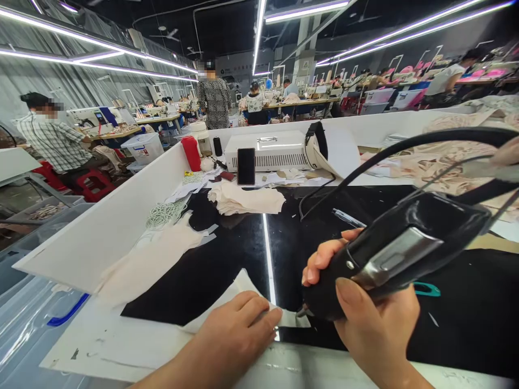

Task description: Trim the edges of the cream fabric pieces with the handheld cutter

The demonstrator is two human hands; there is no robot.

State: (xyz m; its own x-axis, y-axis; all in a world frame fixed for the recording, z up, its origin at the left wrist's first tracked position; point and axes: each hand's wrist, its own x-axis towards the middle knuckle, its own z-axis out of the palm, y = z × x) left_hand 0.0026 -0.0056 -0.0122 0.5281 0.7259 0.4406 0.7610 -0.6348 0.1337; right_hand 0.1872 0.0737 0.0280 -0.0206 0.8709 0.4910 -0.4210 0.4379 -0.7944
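Fabric (232, 289), pale, matte, under flattened left hand (239, 330); right hand (377, 321) gripping glossy black tool (399, 255).

Bright, cool light from long white tube-shaped ceiling lights (259, 32), narrow glare streaking the glossy black flat desk (239, 243), wide-angle stretching toward the edges, pixelated patches upper left.

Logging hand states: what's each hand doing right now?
Left hand: on the cloth, palm down; grip can't be told.
Right hand: closed, holding the black tool.
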